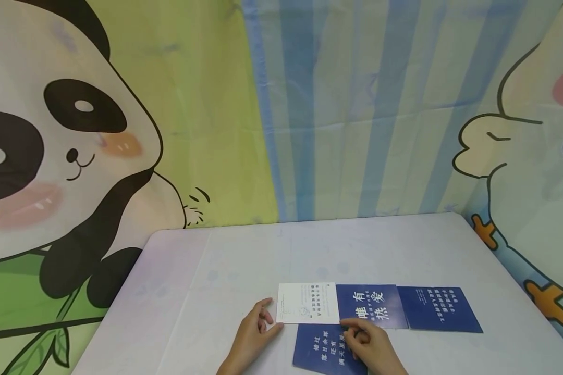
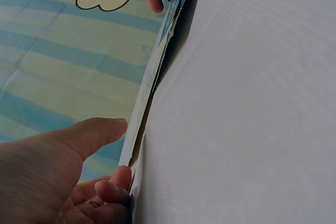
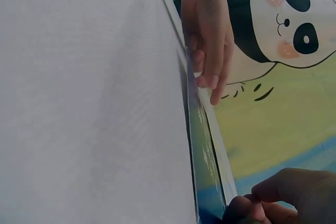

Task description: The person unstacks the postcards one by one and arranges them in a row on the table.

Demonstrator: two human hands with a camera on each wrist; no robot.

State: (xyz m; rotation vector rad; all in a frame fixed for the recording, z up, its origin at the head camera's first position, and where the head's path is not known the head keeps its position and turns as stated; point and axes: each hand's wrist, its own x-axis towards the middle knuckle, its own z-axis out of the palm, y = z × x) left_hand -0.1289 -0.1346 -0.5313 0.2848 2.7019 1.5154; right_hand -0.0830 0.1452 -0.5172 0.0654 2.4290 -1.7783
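A white printed card (image 1: 307, 303) lies flat on the table, its right edge against a blue card (image 1: 370, 304) with large white characters. My left hand (image 1: 253, 333) is at the white card's left side, index finger by the edge and thumb near the lower left corner. In the left wrist view, the left thumb (image 2: 102, 132) is stretched out while the other fingers bend. My right hand (image 1: 372, 344) pinches around the white card's lower right corner, thumb and index close together in the right wrist view. It partly covers a lower blue card (image 1: 311, 354).
Another blue card (image 1: 441, 310) with white text lies at the right end of the upper row. The pale table (image 1: 244, 260) reaches back to a striped curtain (image 1: 338, 104). Cartoon-printed cloth with a panda (image 1: 122, 208) hangs at the left.
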